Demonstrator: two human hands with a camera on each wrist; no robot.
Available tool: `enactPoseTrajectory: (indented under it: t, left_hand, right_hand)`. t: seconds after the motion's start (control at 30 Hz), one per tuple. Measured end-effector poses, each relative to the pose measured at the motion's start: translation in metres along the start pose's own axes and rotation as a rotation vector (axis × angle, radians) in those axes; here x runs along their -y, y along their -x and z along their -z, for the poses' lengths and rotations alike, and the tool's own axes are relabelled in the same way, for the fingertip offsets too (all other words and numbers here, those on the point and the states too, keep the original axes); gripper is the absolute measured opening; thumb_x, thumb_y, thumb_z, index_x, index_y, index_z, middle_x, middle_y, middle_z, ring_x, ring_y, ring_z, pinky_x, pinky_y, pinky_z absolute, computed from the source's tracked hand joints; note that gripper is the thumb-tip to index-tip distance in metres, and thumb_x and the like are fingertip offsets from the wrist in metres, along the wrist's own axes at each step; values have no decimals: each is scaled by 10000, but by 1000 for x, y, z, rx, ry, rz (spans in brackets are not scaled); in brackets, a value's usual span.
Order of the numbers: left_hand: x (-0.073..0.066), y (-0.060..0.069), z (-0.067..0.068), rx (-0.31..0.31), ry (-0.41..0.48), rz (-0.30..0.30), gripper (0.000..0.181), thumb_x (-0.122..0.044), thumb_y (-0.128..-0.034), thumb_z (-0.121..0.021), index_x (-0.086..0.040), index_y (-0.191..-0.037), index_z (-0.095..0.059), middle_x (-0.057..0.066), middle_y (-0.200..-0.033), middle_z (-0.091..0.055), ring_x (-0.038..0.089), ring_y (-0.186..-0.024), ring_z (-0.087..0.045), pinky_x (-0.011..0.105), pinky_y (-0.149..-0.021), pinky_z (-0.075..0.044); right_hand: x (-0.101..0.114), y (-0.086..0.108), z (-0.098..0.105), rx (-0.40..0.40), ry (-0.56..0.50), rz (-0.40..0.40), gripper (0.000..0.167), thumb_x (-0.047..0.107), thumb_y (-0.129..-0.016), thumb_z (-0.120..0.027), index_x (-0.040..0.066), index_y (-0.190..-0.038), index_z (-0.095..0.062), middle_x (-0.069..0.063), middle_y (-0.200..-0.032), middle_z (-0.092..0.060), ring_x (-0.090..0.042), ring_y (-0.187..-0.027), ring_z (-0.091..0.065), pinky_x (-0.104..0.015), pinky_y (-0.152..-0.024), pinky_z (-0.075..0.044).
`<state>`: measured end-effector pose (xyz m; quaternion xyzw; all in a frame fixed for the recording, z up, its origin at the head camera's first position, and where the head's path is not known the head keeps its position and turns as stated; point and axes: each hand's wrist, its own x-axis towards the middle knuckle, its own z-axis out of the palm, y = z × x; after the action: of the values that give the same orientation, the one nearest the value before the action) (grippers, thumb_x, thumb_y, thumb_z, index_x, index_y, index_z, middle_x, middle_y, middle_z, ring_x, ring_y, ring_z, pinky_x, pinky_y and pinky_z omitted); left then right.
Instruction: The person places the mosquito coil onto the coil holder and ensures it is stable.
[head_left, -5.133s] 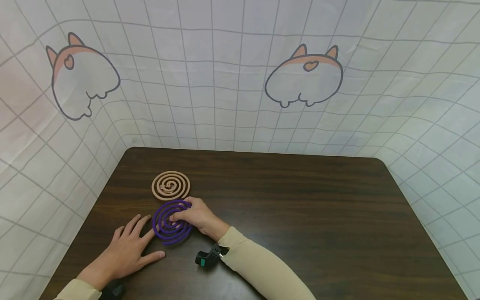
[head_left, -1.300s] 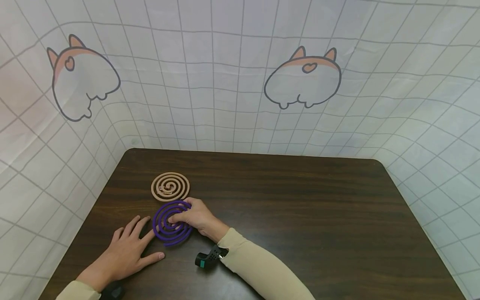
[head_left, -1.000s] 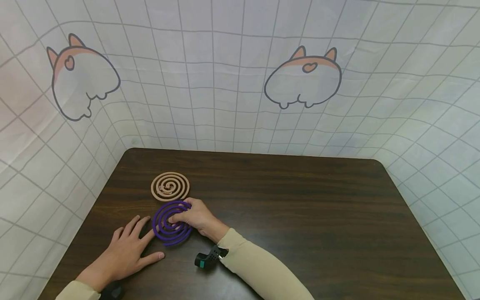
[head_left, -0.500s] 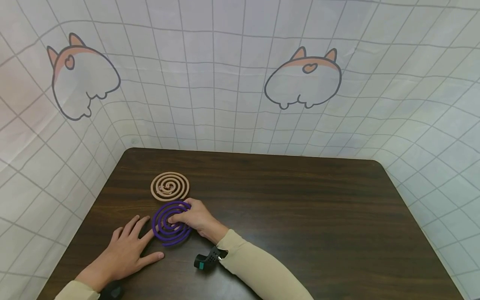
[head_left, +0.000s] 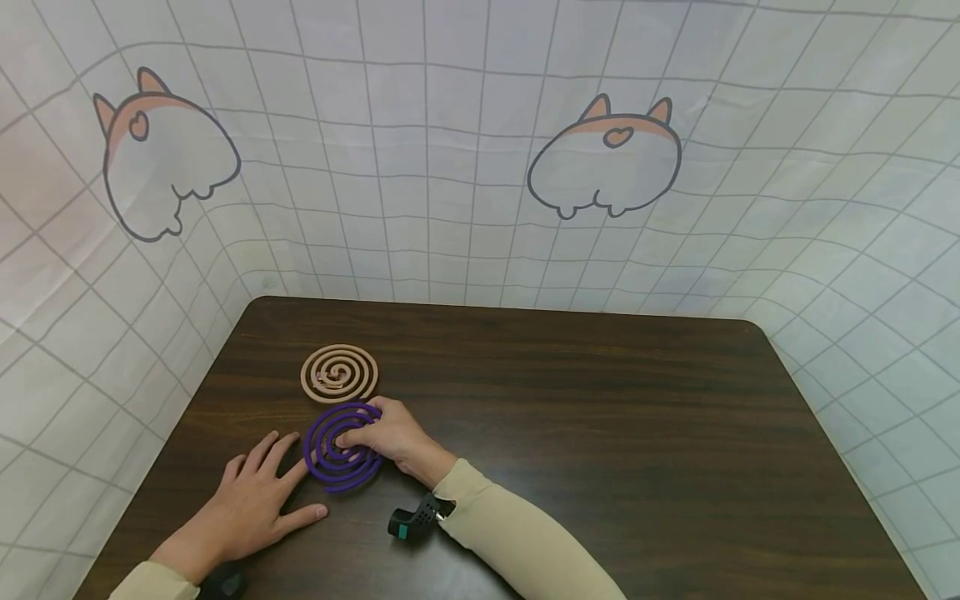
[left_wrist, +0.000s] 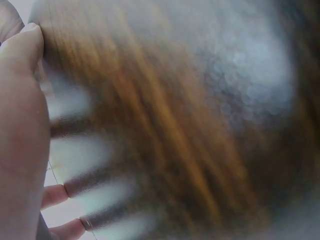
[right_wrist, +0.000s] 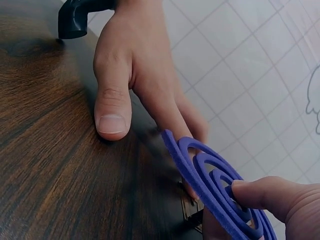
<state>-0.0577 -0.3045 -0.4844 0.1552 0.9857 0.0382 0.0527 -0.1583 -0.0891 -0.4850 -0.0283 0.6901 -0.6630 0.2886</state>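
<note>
In the head view my right hand (head_left: 401, 435) pinches a purple mosquito coil (head_left: 346, 487) near its centre, the thumb lying on its upper face. The right wrist view shows the coil (right_wrist: 194, 176) tilted just over the table. My left hand (head_left: 251, 508) rests on the table with spread fingers, its index fingertip hidden behind the coil's left edge. A tan mosquito coil (head_left: 339, 372) lies flat just beyond the purple one. Something small sits at its centre, too small to make out. The left wrist view is mostly blurred wood grain beside the thumb (left_wrist: 22, 55).
The dark wooden table (head_left: 600, 433) has rounded far corners. A white gridded curtain (head_left: 450, 167) with cartoon corgi prints hangs around its back and sides. A black wrist strap (head_left: 420, 515) sticks out beside the right cuff and touches or nearly touches the table.
</note>
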Motion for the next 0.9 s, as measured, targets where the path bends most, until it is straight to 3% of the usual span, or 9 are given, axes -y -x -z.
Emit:
enactPoseTrajectory:
  t: [0.9]
  left_hand:
    - [0, -1, -1, 2, -13, 2, 802, -781, -902, -558, -229, -1484, -584, 215, -1575, -427, 516, -1471, -354, 745, -999, -388]
  right_hand:
    - [1, 0, 1, 6, 20, -9, 293, 56, -802, -859, 101, -972, -625, -54, -824, -736, -136, -605, -687, -264, -582, -588]
